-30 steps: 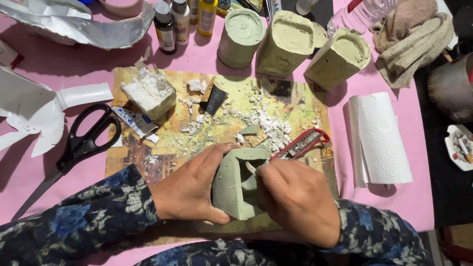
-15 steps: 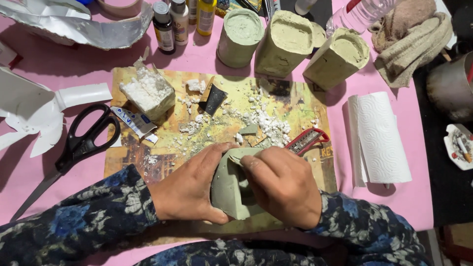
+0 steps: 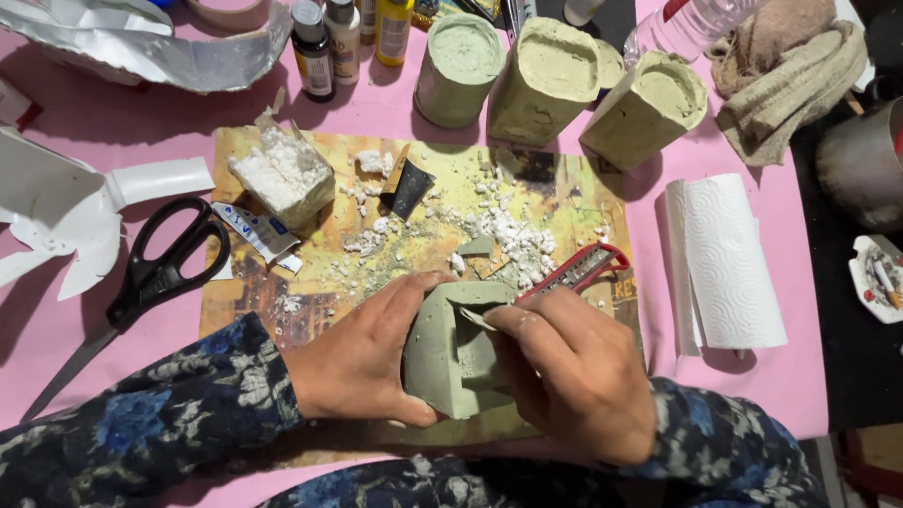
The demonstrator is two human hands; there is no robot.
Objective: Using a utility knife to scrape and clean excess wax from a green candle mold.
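**Green block pinned down, blade working its top edge**

Low centre of the frame: the left hand (image 3: 362, 362) has its fingers wrapped round the side of a grey-green block (image 3: 451, 362), thumb underneath, so it looks braced to stop it sliding on the board (image 3: 282, 310). The right hand (image 3: 578, 376) comes in from the other side with fingers closed on a thin blade (image 3: 480, 318), its tip touching the block's upper edge, held low and flat like a scraping grip.

Just above the right hand sits a red rasp (image 3: 578, 271), close enough to grab. White crumbs (image 3: 513, 235) litter the board's middle, which I'd guess is why the board is there, to keep mess off the pink worktop (image 3: 94, 122).

Left of the frame: black scissors (image 3: 150, 277), apart from the hands. Upper left of the board, a white chunky block (image 3: 282, 174). Along the top, three green moulded pots (image 3: 555, 80) stand clear of the crumbs, and a paper towel roll (image 3: 724, 263) lies at right.
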